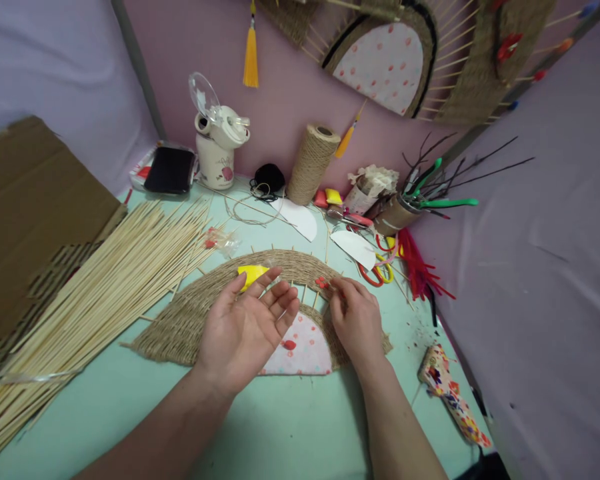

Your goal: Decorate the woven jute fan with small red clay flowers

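My left hand (250, 327) is turned palm up with fingers loosely spread, and nothing shows in it. Below both hands lies a half-round fan of woven twine (180, 327) on thin sticks. Its inner half-circle of spotted white cloth (307, 360) bears a small red lump (289, 345). My right hand (355, 313) hovers over the fan's right side, thumb and fingertips pinched; what they hold, if anything, is too small to make out. Just left of those fingertips is a small red flower (321, 283) on the weave. A yellow packet (253, 275) sits behind my left fingers.
A bundle of thin sticks (115, 287) and cardboard (40, 180) lie left. Behind stand a twine spool (313, 163), a white steamer-like device (217, 153) and a holder with green-handled pliers (400, 210). Scissors (380, 270) and a patterned glue gun (450, 393) lie right.
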Demonstrator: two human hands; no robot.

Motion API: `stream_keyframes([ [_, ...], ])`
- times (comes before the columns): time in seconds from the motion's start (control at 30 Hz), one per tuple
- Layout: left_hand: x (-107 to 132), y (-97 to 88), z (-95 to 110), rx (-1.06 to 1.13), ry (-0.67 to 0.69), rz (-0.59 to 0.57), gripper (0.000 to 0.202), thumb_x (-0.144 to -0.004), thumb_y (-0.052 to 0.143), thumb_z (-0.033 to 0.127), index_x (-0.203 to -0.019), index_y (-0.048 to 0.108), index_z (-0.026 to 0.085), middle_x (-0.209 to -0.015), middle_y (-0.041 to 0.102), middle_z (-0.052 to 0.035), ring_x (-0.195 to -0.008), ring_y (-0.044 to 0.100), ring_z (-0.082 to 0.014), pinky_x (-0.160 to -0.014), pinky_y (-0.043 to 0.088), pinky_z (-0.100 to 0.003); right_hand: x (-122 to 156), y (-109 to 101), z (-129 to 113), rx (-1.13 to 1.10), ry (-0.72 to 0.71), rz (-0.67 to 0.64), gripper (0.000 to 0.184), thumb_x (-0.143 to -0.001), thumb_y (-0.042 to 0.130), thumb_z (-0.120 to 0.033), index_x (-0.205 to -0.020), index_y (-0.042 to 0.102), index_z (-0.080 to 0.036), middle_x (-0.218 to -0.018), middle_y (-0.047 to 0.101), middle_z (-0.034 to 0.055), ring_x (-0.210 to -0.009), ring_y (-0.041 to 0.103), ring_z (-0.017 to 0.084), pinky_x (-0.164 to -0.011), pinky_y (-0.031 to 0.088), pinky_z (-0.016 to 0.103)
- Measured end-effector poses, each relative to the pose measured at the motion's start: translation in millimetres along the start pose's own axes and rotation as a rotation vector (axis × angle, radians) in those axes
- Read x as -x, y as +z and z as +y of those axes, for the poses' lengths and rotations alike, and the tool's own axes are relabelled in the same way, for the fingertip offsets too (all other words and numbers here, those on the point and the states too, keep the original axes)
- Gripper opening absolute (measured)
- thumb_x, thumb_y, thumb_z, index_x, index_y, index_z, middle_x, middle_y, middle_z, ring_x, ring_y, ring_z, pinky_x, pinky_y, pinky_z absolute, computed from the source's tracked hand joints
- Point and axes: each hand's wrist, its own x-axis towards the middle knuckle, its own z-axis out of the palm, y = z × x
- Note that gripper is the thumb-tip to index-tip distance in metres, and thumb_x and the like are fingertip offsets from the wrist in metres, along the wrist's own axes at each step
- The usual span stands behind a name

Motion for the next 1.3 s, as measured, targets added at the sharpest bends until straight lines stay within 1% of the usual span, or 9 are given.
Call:
stream_keyframes([
  [0.27, -0.1, 1.2, 0.4, 0.003, -0.001, -0.004, 0.03, -0.092, 0.048, 0.033, -0.106, 0.063, 0.012, -0.089, 0.064, -0.0104, -0.084, 0.068, -0.0194, -0.079, 0.059, -0.031, -1.0, 0.8, -1.8, 0.009, -0.021, -0.099, 0.03, -0.091, 0.046, -0.02, -0.112, 0.067, -0.022, -0.116, 0.068, 0.0101, -0.11, 0.06, 0.026, -0.094, 0.046, 0.044],
  [0.47, -0.3, -0.7, 0.0, 0.009, -0.003, -0.017, 0.03, -0.092, 0.048, 0.034, -0.106, 0.064, 0.012, -0.088, 0.064, -0.0101, -0.085, 0.068, -0.0194, -0.079, 0.059, -0.031, -0.8, 0.0, -2.1, -0.021, 0.003, -0.036, 0.03, -0.09, 0.047, -0.019, -0.113, 0.066, -0.021, -0.117, 0.068, 0.0093, -0.111, 0.061, 0.025, -0.097, 0.045, 0.043],
  [0.63, 0.0, -1.2, 0.3, 0.007, -0.003, -0.023, 0.03, -0.091, 0.049, 0.034, -0.105, 0.064, 0.012, -0.089, 0.064, -0.0098, -0.085, 0.068, -0.0193, -0.079, 0.059, -0.031, -1.1, -1.3, -3.0, -0.027, 0.004, -0.095, 0.029, -0.09, 0.047, -0.019, -0.11, 0.068, -0.022, -0.115, 0.069, 0.0093, -0.108, 0.062, 0.026, -0.094, 0.046, 0.043],
  [0.83, 0.9, -0.2, 3.7, -0.056, 0.055, -0.009, 0.029, -0.089, 0.051, 0.034, -0.1, 0.066, 0.011, -0.087, 0.062, -0.0085, -0.08, 0.065, -0.0175, -0.072, 0.058, -0.028, 0.8, -4.9, -5.0, -0.184, 0.014, 0.058, 0.024, -0.09, 0.05, -0.02, -0.107, 0.067, -0.022, -0.106, 0.07, 0.0076, -0.103, 0.062, 0.024, -0.092, 0.046, 0.041],
  [0.9, 0.1, -0.6, 4.9, -0.083, 0.092, -0.008, 0.029, -0.088, 0.051, 0.033, -0.098, 0.066, 0.011, -0.085, 0.061, -0.0078, -0.077, 0.063, -0.0161, -0.066, 0.056, -0.025, 2.8, -10.5, -8.2, -0.295, -0.035, -0.022, 0.019, -0.09, 0.054, -0.023, -0.104, 0.067, -0.022, -0.096, 0.07, 0.0053, -0.092, 0.063, 0.021, -0.085, 0.048, 0.037],
  [0.97, -1.5, -1.5, 5.5, -0.099, 0.109, -0.008, 0.028, -0.088, 0.052, 0.033, -0.097, 0.066, 0.011, -0.084, 0.06, -0.007, -0.074, 0.061, -0.0149, -0.062, 0.054, -0.023, 5.1, -17.9, -13.5, -0.395, -0.126, -0.211, 0.015, -0.09, 0.058, -0.025, -0.101, 0.068, -0.023, -0.088, 0.069, 0.0033, -0.084, 0.062, 0.019, -0.079, 0.048, 0.034],
  [1.1, -4.7, -3.4, 5.3, -0.113, 0.095, -0.001, 0.026, -0.087, 0.053, 0.032, -0.094, 0.066, 0.01, -0.081, 0.057, -0.0051, -0.071, 0.058, -0.0133, -0.059, 0.05, -0.021, 9.6, -28.8, -26.3, -0.44, -0.296, -0.535, 0.013, -0.085, 0.069, -0.029, -0.096, 0.07, -0.023, -0.088, 0.064, 0.0033, -0.087, 0.057, 0.019, -0.076, 0.045, 0.032],
  [1.2, -6.2, -4.4, 4.5, -0.145, 0.094, 0.022, 0.025, -0.086, 0.052, 0.03, -0.093, 0.065, 0.011, -0.08, 0.056, -0.0042, -0.069, 0.057, -0.012, -0.058, 0.048, -0.02, 12.4, -29.1, -32.0, -0.41, -0.367, -0.585, 0.013, -0.083, 0.072, -0.025, -0.096, 0.07, -0.023, -0.093, 0.063, 0.0043, -0.091, 0.056, 0.019, -0.08, 0.045, 0.034],
  [1.3, -6.4, -6.3, 2.4, -0.286, 0.118, 0.054, 0.021, -0.085, 0.054, 0.029, -0.091, 0.064, 0.012, -0.079, 0.056, -0.0032, -0.07, 0.056, -0.0112, -0.06, 0.046, -0.02, 13.7, -27.4, -32.8, -0.465, -0.399, -0.552, 0.006, -0.088, 0.064, -0.02, -0.092, 0.068, -0.022, -0.092, 0.064, 0.0043, -0.09, 0.056, 0.019, -0.082, 0.045, 0.035],
])
